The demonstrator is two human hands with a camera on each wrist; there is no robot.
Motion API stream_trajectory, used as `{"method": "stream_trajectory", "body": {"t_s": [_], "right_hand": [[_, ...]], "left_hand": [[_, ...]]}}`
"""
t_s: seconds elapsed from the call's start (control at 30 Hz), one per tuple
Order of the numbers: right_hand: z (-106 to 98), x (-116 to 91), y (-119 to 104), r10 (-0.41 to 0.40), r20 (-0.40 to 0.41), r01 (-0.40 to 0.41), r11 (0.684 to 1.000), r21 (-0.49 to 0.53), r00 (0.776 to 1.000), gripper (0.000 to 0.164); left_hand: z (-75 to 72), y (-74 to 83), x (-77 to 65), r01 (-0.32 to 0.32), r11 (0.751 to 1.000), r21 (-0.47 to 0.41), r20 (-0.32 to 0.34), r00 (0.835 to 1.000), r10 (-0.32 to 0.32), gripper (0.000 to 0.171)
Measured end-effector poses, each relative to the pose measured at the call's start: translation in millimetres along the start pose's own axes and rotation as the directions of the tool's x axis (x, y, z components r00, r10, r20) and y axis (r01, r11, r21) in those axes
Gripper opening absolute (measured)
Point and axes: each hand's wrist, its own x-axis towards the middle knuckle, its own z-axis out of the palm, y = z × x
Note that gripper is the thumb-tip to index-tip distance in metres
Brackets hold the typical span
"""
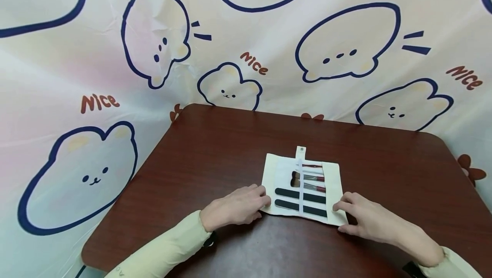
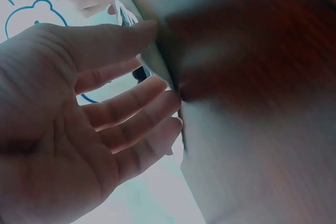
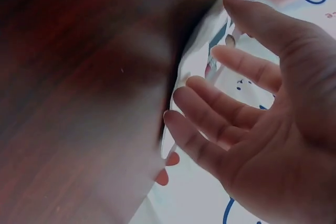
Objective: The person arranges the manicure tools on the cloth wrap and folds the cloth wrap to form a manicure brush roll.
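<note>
A white fabric brush roll (image 1: 270,169) lies unfolded on the table, its snap tab (image 1: 301,151) pointing to the far side. Under its middle strap sit two makeup brushes (image 1: 315,178) with red and silver handles, slim red-tipped tools (image 1: 313,166), and two dark rounded strips (image 1: 286,193) like nail files. My left hand (image 1: 240,205) touches the roll's left edge, fingers loosely bent and thumb by the near corner in the left wrist view. On the opposite edge, the fingers of my right hand (image 1: 370,219) rest on the right flap, thumb at the near corner.
The dark reddish-brown table (image 1: 215,150) has rounded corners. Behind and beside it hangs a pale cloth (image 1: 269,34) printed with cartoon bears and the word "Nice". Dark bands show at both wrists by the pale sleeves (image 1: 173,241).
</note>
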Motion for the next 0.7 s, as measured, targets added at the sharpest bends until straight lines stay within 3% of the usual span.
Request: {"method": "stream_trajectory", "body": {"t_s": [0.2, 0.3, 0.7], "right_hand": [[5, -3, -5, -0.006, -0.003, 0.006, 1.000, -0.011, 1.000, 0.031], [6, -3, -7, -0.008, -0.001, 0.008, 1.000, -0.019, 1.000, 0.031], [12, -7, -5, -0.110, -0.115, 0.095, 0.988, -0.124, 0.987, 0.031]], "left_hand": [[1.6, -0.6, 3.1, 0.003, 0.999, 0.037, -0.036, 0.999, -0.001, 0.006], [1.6, -1.9, 4.2, 0.003, 1.000, 0.014, -0.036, 0.999, -0.002, 0.006], [-10.8, -9.6, 3.6, 0.003, 0.973, -0.231, -0.051, 0.999, -0.015, 0.009]]}}
